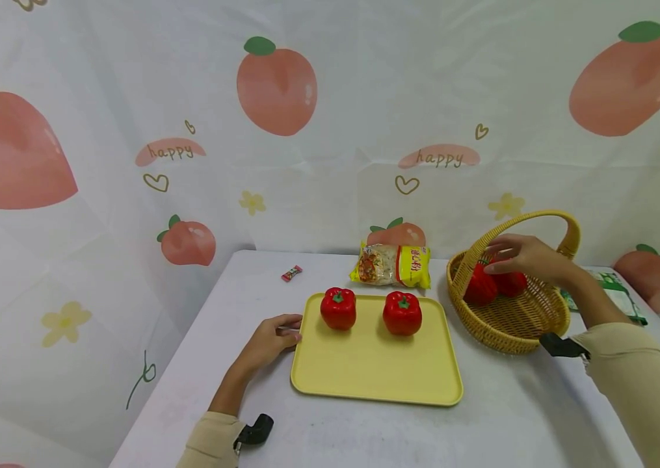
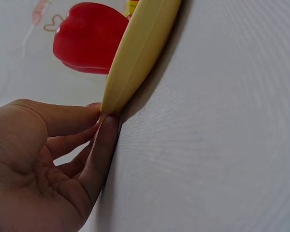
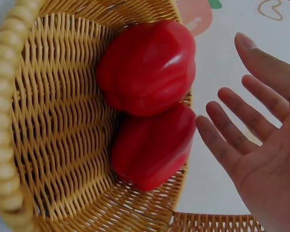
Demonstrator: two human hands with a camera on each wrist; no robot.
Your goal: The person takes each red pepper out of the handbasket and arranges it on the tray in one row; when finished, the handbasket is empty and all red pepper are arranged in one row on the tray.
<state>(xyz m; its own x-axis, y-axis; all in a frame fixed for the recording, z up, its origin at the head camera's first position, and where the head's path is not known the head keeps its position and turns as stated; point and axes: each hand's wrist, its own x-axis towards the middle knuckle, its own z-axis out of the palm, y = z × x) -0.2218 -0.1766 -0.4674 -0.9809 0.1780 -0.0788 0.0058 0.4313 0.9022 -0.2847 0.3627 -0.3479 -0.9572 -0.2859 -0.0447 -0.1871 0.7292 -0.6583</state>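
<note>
A yellow tray (image 1: 376,370) lies on the white table with two red bell peppers, one on the left (image 1: 338,310) and one on the right (image 1: 402,314), near its far edge. My left hand (image 1: 268,339) pinches the tray's left rim, thumb and fingertips meeting at its edge (image 2: 111,92). Over the wicker basket (image 1: 496,337), beneath its arched handle, is my right hand (image 1: 531,260). Its fingers are spread and hold nothing in the right wrist view. Two more red bell peppers, an upper one (image 3: 147,67) and a lower one (image 3: 154,147), lie inside the basket beside those fingers.
Behind the tray lies a yellow food packet (image 1: 393,265). A small red wrapped candy (image 1: 291,273) is at the back left. A green and white packet (image 1: 613,292) lies right of the basket, partly hidden by the right arm. A printed curtain (image 1: 330,182) hangs behind the table.
</note>
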